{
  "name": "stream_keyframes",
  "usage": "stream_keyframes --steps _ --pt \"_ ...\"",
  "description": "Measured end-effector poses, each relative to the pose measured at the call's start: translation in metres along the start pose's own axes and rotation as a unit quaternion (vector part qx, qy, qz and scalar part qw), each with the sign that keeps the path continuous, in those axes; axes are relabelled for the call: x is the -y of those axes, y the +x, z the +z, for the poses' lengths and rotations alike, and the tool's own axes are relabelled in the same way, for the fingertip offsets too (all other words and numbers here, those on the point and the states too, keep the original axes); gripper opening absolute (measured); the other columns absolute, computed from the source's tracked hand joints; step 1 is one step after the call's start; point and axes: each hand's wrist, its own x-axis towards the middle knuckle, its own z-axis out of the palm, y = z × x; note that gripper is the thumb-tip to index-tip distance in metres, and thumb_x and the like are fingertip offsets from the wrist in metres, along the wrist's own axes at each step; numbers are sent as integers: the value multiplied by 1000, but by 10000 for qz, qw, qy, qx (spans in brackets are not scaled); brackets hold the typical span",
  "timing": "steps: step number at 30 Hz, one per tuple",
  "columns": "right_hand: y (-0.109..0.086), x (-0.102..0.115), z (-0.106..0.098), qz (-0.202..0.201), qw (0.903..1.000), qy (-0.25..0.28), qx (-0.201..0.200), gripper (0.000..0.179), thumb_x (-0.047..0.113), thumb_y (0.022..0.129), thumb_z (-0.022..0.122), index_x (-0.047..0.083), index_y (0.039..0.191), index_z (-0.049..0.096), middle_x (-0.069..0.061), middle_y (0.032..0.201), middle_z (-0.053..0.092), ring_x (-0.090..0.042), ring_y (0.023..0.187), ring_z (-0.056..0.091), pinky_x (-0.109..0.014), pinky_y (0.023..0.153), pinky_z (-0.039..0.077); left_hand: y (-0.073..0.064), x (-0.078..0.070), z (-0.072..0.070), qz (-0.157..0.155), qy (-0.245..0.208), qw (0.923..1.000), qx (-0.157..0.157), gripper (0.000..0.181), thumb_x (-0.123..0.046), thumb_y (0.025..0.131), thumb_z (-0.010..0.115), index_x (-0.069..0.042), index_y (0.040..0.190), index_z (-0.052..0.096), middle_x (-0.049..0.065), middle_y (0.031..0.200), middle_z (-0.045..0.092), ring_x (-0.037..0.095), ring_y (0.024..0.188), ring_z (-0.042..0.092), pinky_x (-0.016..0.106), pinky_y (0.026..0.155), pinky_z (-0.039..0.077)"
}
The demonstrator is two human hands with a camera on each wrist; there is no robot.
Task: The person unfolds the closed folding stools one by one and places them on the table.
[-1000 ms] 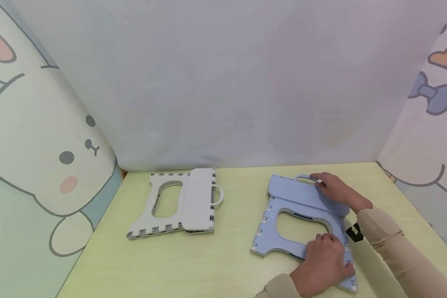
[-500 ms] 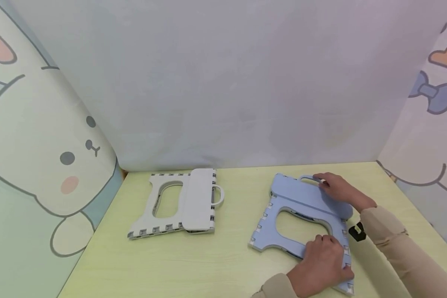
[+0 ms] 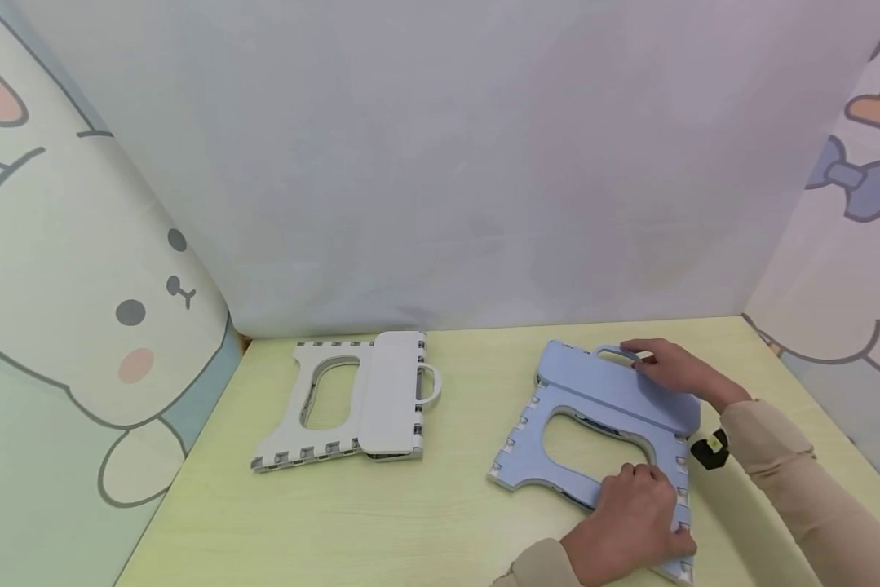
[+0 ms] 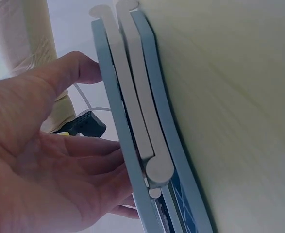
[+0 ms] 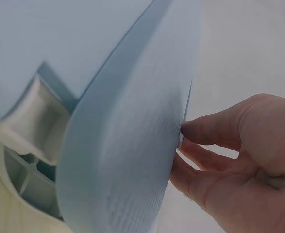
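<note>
A light-blue folding step stool (image 3: 594, 412) lies folded on the table at the right of the head view. My left hand (image 3: 626, 518) grips its near part, with the fingers at the edge of the large opening and the thumb by the right edge. At the far edge my right hand (image 3: 674, 368) holds the stool by its thin carry handle (image 3: 616, 352). In the right wrist view the thumb and fingers (image 5: 205, 131) meet at that edge. The left wrist view shows the stool's folded layers edge-on, with the left thumb (image 4: 86, 68) against the upper face; some fingertips are hidden.
A white folding step stool (image 3: 391, 395) lies folded at the left of the pale yellow table (image 3: 381, 522), its handle toward the blue one. A grey-white backdrop (image 3: 447, 163) rises behind the table. Panels with cartoon prints stand at both sides.
The blue stool has turned slightly clockwise on the table, its far end shifting right. My right hand has moved right with it; my left hand has shifted only a little. The white stool stays put.
</note>
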Motion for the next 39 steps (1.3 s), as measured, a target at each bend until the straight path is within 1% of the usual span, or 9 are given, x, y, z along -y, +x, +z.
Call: stream_keyframes --steps 3,10,15,19,22,26,30,35,39 --pt "-1 -3 -1 -33 9999 86 53 41 -5 101 55 -19 139 47 -43 141 45 -59 120 54 -62 94 51 0 0 -1 -7 -49 9999 104 37 -54 87 73 -18 91 71 -9 91 63 7 71 51 25 48 37" --pt "-2 -8 -3 -139 9995 260 130 43 -7 100 54 -21 140 45 -45 140 45 -59 120 54 -62 94 51 -2 2 -3 33 -99 9998 164 35 -54 86 74 -20 89 70 -10 88 61 5 73 52 24 50 39" --pt "-5 -9 -6 -157 9992 301 207 44 -8 99 54 -23 140 43 -46 140 44 -59 122 53 -62 95 50 -3 4 -5 -1 -235 9991 342 37 -54 87 74 -19 98 69 -12 92 61 4 77 52 23 53 39" --pt "-7 -10 -8 -205 9990 340 216 44 -8 99 55 -24 139 43 -45 140 45 -59 125 51 -62 96 49 -4 5 -5 -58 -347 9985 421 37 -52 87 74 -18 101 68 -12 90 59 4 77 51 23 54 39" --pt "-9 -9 -9 -151 9989 377 231 45 -7 99 55 -24 139 42 -46 140 44 -59 124 52 -63 96 49 -4 5 -6 -85 -344 9983 456 39 -53 87 74 -18 102 66 -11 90 59 4 77 51 23 53 39" --pt "-10 -10 -10 18 9989 386 252 46 -6 100 53 -24 140 40 -46 140 43 -57 121 55 -61 95 51 -5 6 -7 -121 -198 9988 433 41 -52 87 74 -17 105 66 -11 91 59 4 78 51 23 53 40" --pt "-13 -15 -11 185 9989 365 244 46 -6 100 53 -24 141 39 -47 140 42 -58 120 55 -59 93 52 -7 11 -8 -98 -208 9987 445 39 -48 87 75 -16 108 66 -11 92 59 5 78 50 22 54 40" --pt "-16 -20 -13 275 9986 367 263 47 -3 101 54 -23 141 40 -46 140 43 -61 122 51 -58 92 52 -7 15 -9 -37 -310 9980 545 39 -47 87 75 -16 110 66 -12 93 59 5 77 49 22 54 39" --pt "-18 -23 -14 294 9988 289 255 49 1 101 57 -22 141 42 -45 140 45 -60 125 49 -58 92 52 -6 17 -10 -7 -293 9972 684 46 -50 87 75 -15 116 65 -12 100 60 4 83 52 21 58 42"
